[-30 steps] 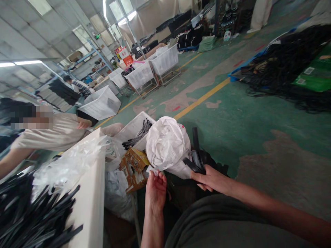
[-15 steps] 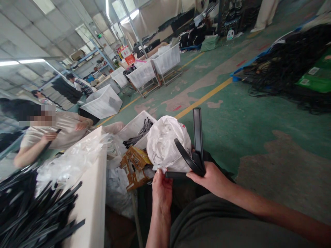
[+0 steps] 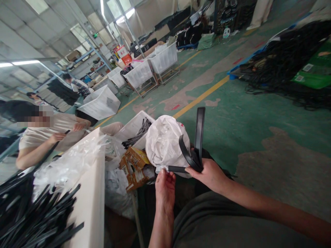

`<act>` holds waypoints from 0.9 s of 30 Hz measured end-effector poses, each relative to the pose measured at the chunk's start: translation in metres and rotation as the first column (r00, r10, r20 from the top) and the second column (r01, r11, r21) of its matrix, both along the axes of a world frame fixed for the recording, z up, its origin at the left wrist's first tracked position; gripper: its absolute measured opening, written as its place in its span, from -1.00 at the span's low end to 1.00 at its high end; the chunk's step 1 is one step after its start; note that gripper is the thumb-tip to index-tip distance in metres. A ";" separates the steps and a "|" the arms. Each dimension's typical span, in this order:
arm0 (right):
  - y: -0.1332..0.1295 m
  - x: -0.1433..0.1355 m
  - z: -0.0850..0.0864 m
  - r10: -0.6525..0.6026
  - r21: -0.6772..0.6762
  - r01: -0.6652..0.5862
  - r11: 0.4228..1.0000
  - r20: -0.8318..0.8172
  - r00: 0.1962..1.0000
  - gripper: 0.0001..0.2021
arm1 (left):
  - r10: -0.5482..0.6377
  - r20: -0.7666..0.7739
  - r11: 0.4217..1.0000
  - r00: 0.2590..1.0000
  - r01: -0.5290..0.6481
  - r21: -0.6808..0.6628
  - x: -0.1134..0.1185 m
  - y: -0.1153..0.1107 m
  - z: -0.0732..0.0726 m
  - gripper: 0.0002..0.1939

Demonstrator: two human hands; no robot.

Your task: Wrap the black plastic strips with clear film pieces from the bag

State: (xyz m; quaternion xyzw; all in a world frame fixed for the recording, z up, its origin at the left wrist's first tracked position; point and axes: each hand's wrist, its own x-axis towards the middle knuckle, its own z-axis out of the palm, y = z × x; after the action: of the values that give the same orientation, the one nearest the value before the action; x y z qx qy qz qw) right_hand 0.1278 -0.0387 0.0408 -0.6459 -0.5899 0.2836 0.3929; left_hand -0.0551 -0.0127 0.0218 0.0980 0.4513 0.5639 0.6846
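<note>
My right hand (image 3: 210,175) grips a bundle of black strips (image 3: 198,137): one stands upright, one curves left, one lies flat. The fingertips of my left hand (image 3: 165,187) pinch the left end of the flat strip. Just behind both hands bulges a white woven sack (image 3: 162,141). My dark-clothed lap fills the bottom of the view.
A white table (image 3: 89,203) at left carries a heap of black strips (image 3: 31,220) and clear plastic bags (image 3: 69,163). A person in a beige shirt (image 3: 51,132) sits beyond it. Also in view: a torn cardboard box (image 3: 134,163), a white bin (image 3: 134,127), white carts (image 3: 155,65), green floor (image 3: 245,117).
My right hand raised the black strips, so one now stands tall beside the sack. My left hand rose and took the end of the flat strip.
</note>
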 end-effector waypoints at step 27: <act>-0.027 0.006 0.009 0.345 -0.561 -0.319 0.764 -0.064 0.937 -0.51 | -0.008 0.154 1.000 0.988 0.008 -0.001 -0.007 -0.056 -0.003 -0.70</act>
State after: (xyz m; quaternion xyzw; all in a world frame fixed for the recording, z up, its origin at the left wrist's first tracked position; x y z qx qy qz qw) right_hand 0.1335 -0.0660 0.0497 -0.6241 -0.5929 0.4955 0.1157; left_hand -0.0623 -0.0683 0.0183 0.0554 0.3971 0.5667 0.7198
